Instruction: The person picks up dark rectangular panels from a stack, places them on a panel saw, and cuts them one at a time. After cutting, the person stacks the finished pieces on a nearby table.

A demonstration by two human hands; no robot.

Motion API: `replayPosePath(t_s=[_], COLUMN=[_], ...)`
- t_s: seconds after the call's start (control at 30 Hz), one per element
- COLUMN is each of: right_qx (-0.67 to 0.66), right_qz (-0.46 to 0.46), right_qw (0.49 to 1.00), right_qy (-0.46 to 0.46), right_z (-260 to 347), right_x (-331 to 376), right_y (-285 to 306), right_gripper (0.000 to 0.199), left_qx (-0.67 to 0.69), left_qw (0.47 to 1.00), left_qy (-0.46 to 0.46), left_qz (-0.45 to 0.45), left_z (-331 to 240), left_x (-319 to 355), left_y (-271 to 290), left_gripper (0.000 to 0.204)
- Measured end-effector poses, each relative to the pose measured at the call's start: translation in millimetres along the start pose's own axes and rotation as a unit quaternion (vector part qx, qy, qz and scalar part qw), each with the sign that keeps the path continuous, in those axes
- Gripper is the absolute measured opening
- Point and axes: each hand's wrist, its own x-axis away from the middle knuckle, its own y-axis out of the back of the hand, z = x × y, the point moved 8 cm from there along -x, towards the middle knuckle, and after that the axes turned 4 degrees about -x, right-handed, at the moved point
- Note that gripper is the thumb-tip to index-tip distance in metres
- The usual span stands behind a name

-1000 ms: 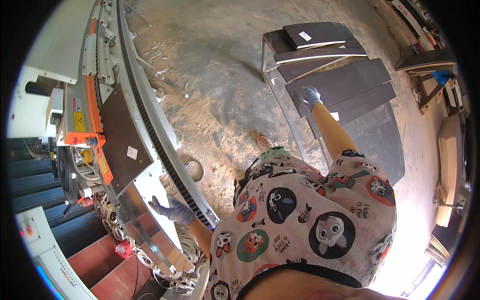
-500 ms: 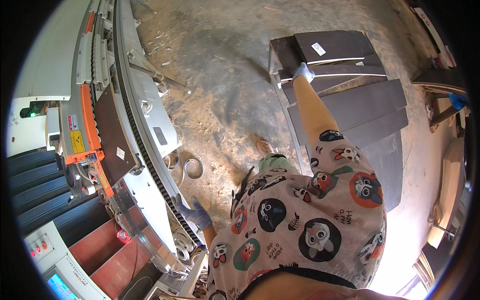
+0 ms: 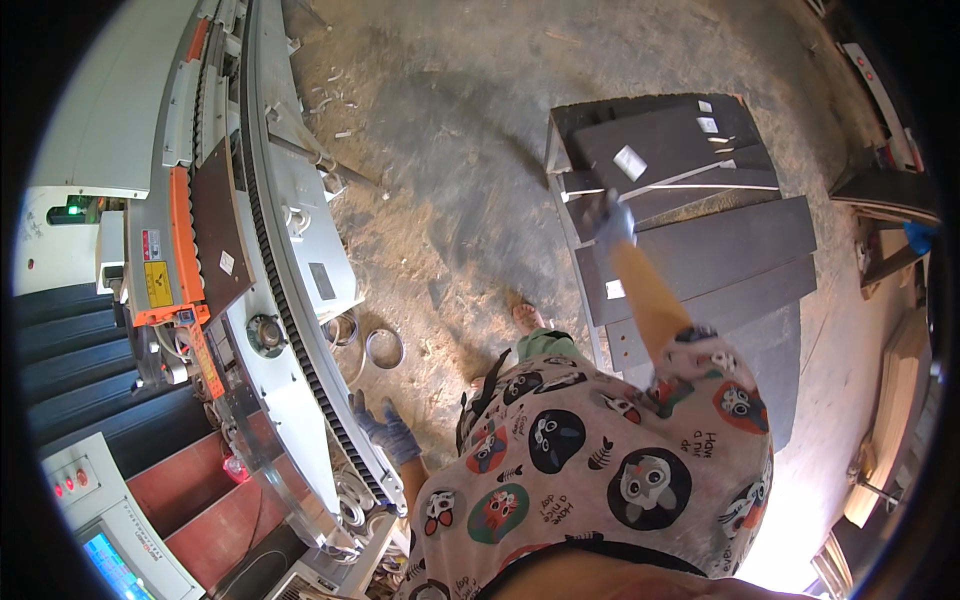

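My right hand (image 3: pixel 612 224), in a pale glove and blurred, is over a pile of dark brown boards (image 3: pixel 715 240); its fingers are too smeared to read. Just beyond it lies a flat dark board (image 3: pixel 660 138) with a white label, on top of the pile's far end. My left hand (image 3: pixel 392 432), gloved in grey-blue, hangs with fingers spread beside the near end of a long machine's black ribbed rail (image 3: pixel 330 400); nothing is in it. In that machine, a dark labelled board (image 3: pixel 217 240) lies along the orange guard (image 3: pixel 186 245).
A control panel (image 3: pixel 110 540) with a lit screen and red buttons stands at the lower left. A metal bar (image 3: pixel 330 165) juts from the machine over the dusty floor. Ring-shaped coils (image 3: pixel 385 348) lie by its base. Timber boards (image 3: pixel 890 430) lean at the right.
My right hand has drawn back toward me over the pile, and the labelled board there sits differently, uncovering more labels behind. The board in the machine has shifted away, baring a round fitting.
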Motion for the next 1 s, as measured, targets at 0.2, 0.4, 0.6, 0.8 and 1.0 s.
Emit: replayPosePath(t_s=[0.2, 0.4, 0.6, 0.8, 1.0], right_qx=[-0.088, 0.038, 0.187, 0.308, 0.364], right_qz=[0.091, 0.200, 0.307, 0.424, 0.518], right_qw=[0.982, 0.963, 0.900, 0.789, 0.640], right_qy=[-0.140, -0.179, -0.247, -0.320, -0.435], right_z=[-19.8, -76.5, -176.3, -318.4, -389.1], right_x=[60.0, 109.9, 216.9, 357.3, 420.9], right_y=[-6.7, -41.5, -123.2, -165.9, -185.4], right_gripper=[0.037, 0.039, 0.036, 0.033, 0.042], left_qx=[0.096, 0.208, 0.451, 0.534, 0.615], left_qw=[0.992, 0.957, 0.850, 0.773, 0.743], left_qy=[-0.004, 0.002, 0.130, 0.304, 0.259], left_qz=[0.079, 0.203, 0.239, 0.158, -0.051], left_z=[-41.7, -19.9, -33.2, 47.2, 152.7], left_x=[-13.7, 5.7, 39.8, 36.4, 21.8], left_y=[-52.5, -102.7, -115.2, 8.7, 96.4], left_gripper=[0.049, 0.059, 0.074, 0.059, 0.038])
